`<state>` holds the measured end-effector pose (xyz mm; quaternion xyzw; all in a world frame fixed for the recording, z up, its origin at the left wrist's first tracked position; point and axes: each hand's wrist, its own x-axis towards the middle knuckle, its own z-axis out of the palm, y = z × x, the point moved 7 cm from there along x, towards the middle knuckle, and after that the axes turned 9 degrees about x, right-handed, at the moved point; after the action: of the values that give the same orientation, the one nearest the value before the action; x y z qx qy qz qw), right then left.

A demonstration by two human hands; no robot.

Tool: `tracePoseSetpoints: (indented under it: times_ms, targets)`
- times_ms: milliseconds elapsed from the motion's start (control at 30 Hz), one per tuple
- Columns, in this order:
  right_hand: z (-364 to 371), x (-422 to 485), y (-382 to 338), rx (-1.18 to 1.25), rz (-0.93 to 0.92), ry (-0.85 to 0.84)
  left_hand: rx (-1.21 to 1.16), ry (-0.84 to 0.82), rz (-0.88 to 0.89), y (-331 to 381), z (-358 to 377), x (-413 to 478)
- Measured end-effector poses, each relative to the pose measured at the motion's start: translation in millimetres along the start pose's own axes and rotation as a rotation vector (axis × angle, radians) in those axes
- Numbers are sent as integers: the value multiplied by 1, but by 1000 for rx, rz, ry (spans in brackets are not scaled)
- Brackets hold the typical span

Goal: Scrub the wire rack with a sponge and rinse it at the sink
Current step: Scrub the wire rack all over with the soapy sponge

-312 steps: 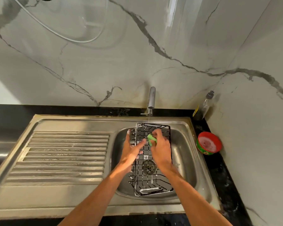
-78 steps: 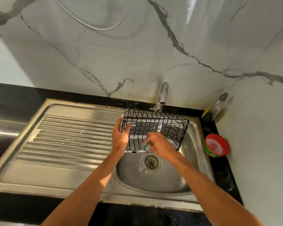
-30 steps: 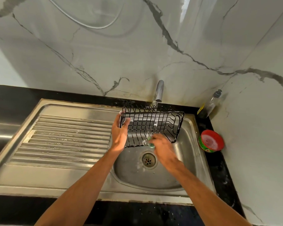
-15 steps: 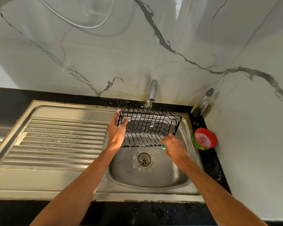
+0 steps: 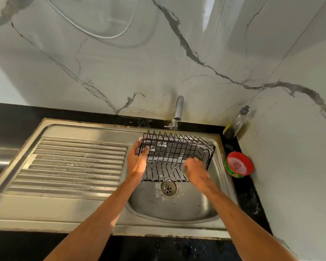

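Black wire rack (image 5: 177, 153) looks stiff, light, soapy-slick (grab the rim) | left grip (image 5: 137, 161) curled round its left end | right grip (image 5: 196, 170) clutching sponge (image 5: 184, 170)

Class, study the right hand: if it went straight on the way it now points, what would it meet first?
The right hand, gripping the green sponge, points away and slightly left, so it would most likely meet the wire rack first; the sponge seems against its wires, though depth is unclear.
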<state>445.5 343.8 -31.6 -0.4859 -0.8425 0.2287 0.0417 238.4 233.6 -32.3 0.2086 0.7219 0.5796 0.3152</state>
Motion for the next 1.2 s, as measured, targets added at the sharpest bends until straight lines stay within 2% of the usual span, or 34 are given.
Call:
tracePoseSetpoints:
  times_ms: [67, 167, 200, 300, 367, 400, 433, 567, 633, 700, 767, 867, 933, 1000, 1100, 1200]
  targets:
    - [-8, 8, 4, 91, 21, -14, 6, 15, -18, -8, -4, -1]
    - [-9, 14, -7, 141, -8, 137, -22, 37, -37, -11, -3, -2]
    - [-2, 14, -12, 138, -30, 126, -36, 53, -48, -10, -3, 0]
    - [18, 9, -14, 145, -119, -45, -43, 44, -72, -8, -1, 3]
    - [6, 5, -7, 259, -95, -135, -46, 27, -55, -14, -2, 2]
    - [-5, 1, -3, 346, -62, -112, -48, 31, -75, -20, -3, 1]
    - [-16, -4, 3, 445, -12, -38, -60, 44, -101, -26, -4, 1]
    - [-25, -43, 38, 899, 278, 465, -137, 107, -171, -39, -3, -1]
    - [1, -59, 41, 1232, 455, 554, -221, 128, -214, -38, -1, -6]
    - [26, -59, 19, 1508, 587, 384, -297, 130, -281, -45, 4, -8]
    - [35, -49, -3, 1620, 610, 207, -350, 73, -341, -53, 16, -12]
    - [42, -30, -13, 1635, 637, 121, -465, -57, -398, -62, 36, -27]
    - [40, -23, -3, 1603, 667, 221, -466, -147, -407, -66, 42, -39]
    - [35, -26, 8, 1532, 671, 288, -423, -302, -428, -72, 47, -51]
    - [39, -33, 25, 1373, 661, 254, -284, -525, -442, -77, 45, -65]
    - [40, -41, 37, 1227, 662, 228, -179, -548, -454, -78, 26, -63]
